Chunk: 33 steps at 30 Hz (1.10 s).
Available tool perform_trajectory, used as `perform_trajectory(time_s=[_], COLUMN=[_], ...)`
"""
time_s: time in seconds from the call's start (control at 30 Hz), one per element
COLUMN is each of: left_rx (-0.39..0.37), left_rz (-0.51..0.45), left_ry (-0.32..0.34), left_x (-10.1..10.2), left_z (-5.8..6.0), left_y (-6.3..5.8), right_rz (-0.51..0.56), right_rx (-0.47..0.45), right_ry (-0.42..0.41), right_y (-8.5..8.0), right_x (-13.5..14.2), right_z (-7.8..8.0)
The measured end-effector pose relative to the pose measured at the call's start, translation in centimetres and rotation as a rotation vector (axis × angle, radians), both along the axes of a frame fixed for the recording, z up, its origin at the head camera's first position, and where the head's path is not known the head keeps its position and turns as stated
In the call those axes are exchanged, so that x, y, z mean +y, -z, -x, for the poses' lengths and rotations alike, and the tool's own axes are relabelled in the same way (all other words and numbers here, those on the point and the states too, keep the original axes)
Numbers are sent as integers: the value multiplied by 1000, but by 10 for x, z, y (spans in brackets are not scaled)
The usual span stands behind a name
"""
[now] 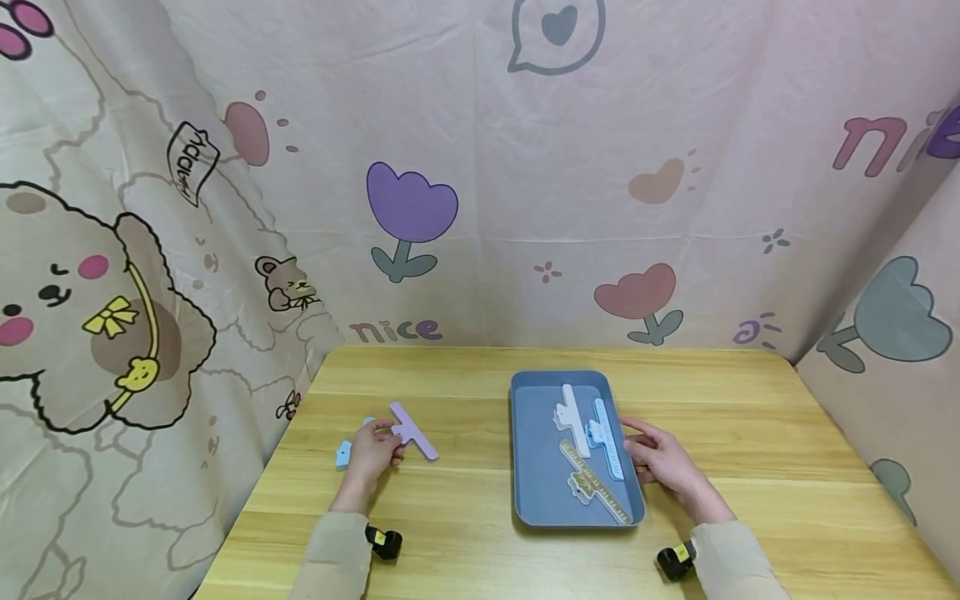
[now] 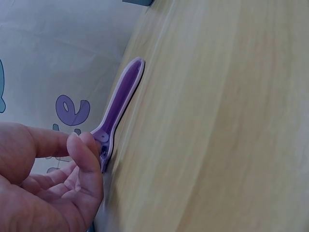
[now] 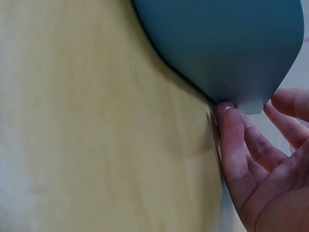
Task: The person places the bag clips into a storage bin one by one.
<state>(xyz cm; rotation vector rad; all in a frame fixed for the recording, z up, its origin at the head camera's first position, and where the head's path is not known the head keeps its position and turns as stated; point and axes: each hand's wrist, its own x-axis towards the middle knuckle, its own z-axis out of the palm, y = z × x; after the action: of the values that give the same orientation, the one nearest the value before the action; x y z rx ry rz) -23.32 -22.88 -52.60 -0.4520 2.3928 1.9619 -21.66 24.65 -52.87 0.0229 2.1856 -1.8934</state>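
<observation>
My left hand [image 1: 372, 450] pinches the middle of a lilac T-shaped clip [image 1: 415, 432]; in the left wrist view the clip's purple bar [image 2: 123, 94] sticks up beyond the fingertips. Partly hidden behind that hand, a light blue clip [image 1: 343, 455] lies on the table. My right hand [image 1: 663, 461] holds the right side wall of a blue-grey tray [image 1: 536, 500], its fingertips on the wall and rim. Inside the tray are a white clip [image 1: 574, 421], a blue clip [image 1: 608, 440] and a clear gold-patterned clip [image 1: 596, 485].
The wooden table [image 1: 457, 500] carries the tray right of its middle. A printed cloth [image 1: 495, 167] hangs along the back and both sides. Black wrist cameras are strapped to both sleeves.
</observation>
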Motion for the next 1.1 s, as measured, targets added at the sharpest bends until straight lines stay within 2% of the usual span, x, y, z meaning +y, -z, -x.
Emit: perform_trajectory(time_s=[0.27, 0.7, 1.1], left_rx=[-13, -20, 4], left_rz=[-11, -35, -55], left_ry=[-3, -16, -41], left_x=[2, 2, 8], left_z=[1, 1, 5], left_y=[1, 0, -3], right_rz=[-34, -91, -78], right_rx=[13, 19, 26], right_ry=[-17, 29, 78], right_y=[-3, -2, 3], right_x=[0, -4, -6], right_z=[3, 4, 1])
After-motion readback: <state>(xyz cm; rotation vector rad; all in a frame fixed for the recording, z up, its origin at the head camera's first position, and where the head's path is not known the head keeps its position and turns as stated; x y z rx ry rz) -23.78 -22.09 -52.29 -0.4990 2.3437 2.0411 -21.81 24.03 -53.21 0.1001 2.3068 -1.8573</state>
